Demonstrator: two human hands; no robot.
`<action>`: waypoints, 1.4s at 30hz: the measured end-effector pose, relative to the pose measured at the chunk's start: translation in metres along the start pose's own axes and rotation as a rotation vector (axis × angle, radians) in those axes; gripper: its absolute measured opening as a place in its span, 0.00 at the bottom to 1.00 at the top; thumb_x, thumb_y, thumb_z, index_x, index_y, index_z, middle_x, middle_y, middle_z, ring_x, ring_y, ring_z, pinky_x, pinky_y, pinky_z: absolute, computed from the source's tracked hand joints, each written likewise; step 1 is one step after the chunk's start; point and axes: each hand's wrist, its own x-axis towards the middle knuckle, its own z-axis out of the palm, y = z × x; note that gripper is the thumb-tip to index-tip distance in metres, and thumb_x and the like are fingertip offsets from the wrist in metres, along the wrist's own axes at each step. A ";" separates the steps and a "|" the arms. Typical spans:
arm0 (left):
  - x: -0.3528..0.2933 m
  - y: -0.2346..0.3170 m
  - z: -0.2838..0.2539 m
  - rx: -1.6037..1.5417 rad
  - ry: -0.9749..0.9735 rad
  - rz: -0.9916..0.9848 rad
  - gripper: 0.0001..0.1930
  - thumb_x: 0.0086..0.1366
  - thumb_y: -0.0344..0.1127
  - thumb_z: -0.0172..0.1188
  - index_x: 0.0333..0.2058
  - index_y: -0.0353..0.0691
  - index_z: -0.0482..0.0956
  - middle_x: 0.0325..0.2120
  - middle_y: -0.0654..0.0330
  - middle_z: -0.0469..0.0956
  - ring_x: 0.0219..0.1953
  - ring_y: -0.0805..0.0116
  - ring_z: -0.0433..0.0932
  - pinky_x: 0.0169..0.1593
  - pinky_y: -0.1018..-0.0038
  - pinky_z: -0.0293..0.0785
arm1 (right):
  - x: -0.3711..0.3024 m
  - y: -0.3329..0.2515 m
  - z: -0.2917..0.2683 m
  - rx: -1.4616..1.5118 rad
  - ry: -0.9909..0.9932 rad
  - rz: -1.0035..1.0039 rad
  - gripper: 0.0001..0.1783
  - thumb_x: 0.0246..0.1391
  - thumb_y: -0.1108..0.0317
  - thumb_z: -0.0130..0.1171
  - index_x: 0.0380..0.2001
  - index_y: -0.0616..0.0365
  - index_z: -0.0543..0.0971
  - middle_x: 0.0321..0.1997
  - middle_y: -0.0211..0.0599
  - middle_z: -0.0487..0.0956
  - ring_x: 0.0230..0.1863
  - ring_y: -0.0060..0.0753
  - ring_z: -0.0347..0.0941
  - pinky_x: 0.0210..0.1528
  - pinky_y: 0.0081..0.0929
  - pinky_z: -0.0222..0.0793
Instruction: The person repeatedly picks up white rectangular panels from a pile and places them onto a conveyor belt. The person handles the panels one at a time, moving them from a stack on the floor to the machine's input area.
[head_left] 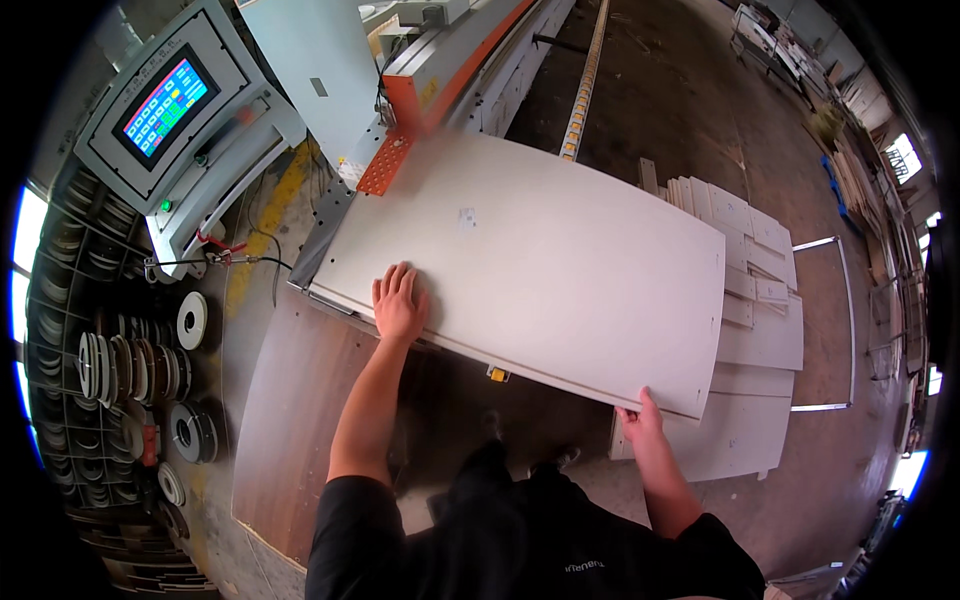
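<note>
A large white board (560, 260) with a small label lies flat in front of me, its far left end against the machine (460, 60) with the orange perforated plate (388, 166). My left hand (400, 303) rests flat on the board's top near its left front edge, fingers stretched out. At the near right corner my right hand (643, 415) grips the board's edge, thumb on top and fingers underneath, mostly hidden. A grooved line runs along the board's near edge.
A control panel with a lit screen (166, 106) stands at the far left. Edging rolls (135, 368) fill a rack below it. Right of the board lie stacked white panels (755, 330). A brown board (295, 420) is at the near left. A roller rail (585, 85) runs beyond.
</note>
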 end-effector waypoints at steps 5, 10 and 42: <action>0.045 0.012 0.021 0.001 0.012 0.000 0.25 0.64 0.43 0.61 0.60 0.46 0.75 0.67 0.60 0.69 0.72 0.57 0.61 0.75 0.52 0.50 | 0.026 -0.023 0.029 0.085 0.005 -0.014 0.23 0.67 0.57 0.61 0.59 0.56 0.73 0.59 0.41 0.76 0.62 0.46 0.73 0.71 0.58 0.64; 0.090 0.032 0.055 0.034 0.087 0.153 0.19 0.64 0.40 0.59 0.53 0.44 0.76 0.61 0.55 0.74 0.66 0.54 0.67 0.69 0.48 0.59 | 0.064 -0.035 0.030 0.196 -0.236 -0.125 0.25 0.68 0.63 0.58 0.64 0.61 0.68 0.67 0.46 0.69 0.70 0.49 0.64 0.73 0.59 0.62; -0.427 0.252 0.059 0.028 -1.535 -0.004 0.16 0.71 0.46 0.59 0.52 0.47 0.82 0.43 0.55 0.86 0.47 0.57 0.85 0.52 0.65 0.79 | 0.288 0.070 -0.502 0.338 0.579 0.054 0.35 0.65 0.32 0.51 0.53 0.54 0.77 0.49 0.36 0.82 0.46 0.38 0.78 0.41 0.37 0.76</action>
